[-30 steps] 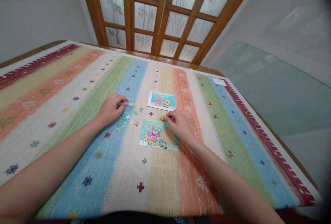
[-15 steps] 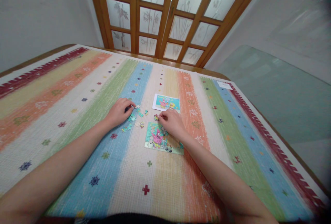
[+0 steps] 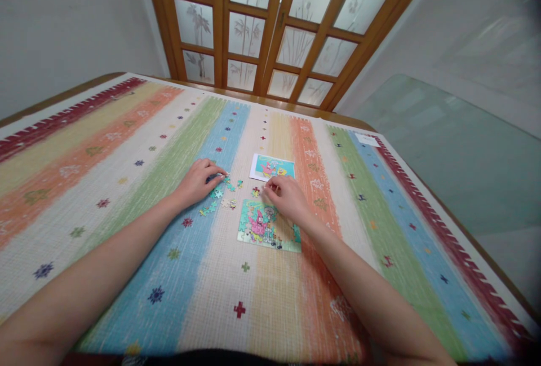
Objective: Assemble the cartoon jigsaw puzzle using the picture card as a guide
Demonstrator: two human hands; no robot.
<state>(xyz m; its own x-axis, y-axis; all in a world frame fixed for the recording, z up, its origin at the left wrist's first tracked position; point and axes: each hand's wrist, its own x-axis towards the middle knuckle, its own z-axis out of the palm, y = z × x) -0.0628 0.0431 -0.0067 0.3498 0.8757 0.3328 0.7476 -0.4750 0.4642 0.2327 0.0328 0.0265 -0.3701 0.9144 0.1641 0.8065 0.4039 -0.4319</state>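
Note:
My left hand (image 3: 200,181) is at the upper edge of a heap of loose puzzle pieces (image 3: 217,192), its finger and thumb closed on a puzzle piece that they mostly cover. Just right of a single loose piece (image 3: 256,192) is my right hand (image 3: 286,197), fingers curled and slightly apart, with nothing visible in them. Below it lies a partly assembled jigsaw (image 3: 256,224), showing a pink starfish figure, on its board; the hand hides part of the upper right. Behind this hand rests a picture card (image 3: 274,166) with the same cartoon figures.
A striped, patterned tablecloth (image 3: 220,292) covers the table. Toward the far right corner lies a small white paper (image 3: 367,139). Wooden doors with glass panes (image 3: 240,33) stand beyond the table, and a greenish glass panel (image 3: 456,140) leans at the right.
My right hand has drawn back slightly to the right, away from the single loose piece, which stays on the cloth. My left fingertips have shifted a little right over the heap.

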